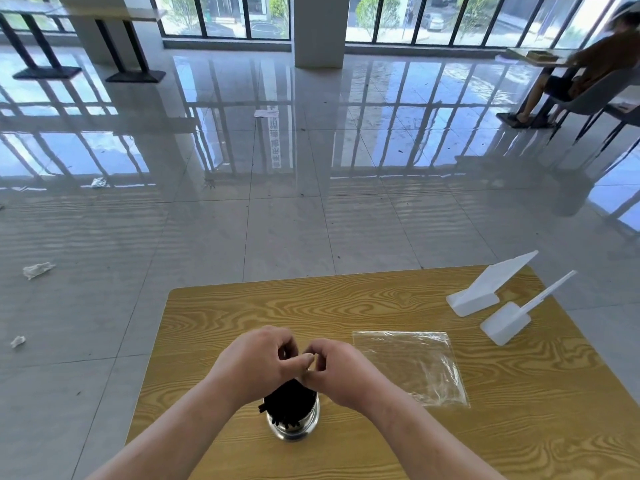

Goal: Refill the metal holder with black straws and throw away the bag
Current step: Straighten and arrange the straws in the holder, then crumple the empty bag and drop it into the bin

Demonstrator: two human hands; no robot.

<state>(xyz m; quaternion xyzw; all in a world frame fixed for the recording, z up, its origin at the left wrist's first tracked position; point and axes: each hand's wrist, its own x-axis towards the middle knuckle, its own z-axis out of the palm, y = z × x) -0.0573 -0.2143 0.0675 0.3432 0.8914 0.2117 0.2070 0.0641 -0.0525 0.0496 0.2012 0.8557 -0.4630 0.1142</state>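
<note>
While left hand point(258, 362) and right hand point(334, 370) touch over black straws point(287, 398) | fingers curled | hold unclear

Only the person's lower arms are in view. The left hand point(258, 362) is bare; knuckles and finger creases show plainly, and one nail shows, cut short. The right hand point(341, 374) is bare likewise, with knuckle creases along its back. The left forearm point(180, 427) is bare from wrist to lower frame edge. The right forearm point(415, 434) is bare over the same length, with faint tendon lines behind the wrist. Sleeves, if any, lie out of frame.
</note>
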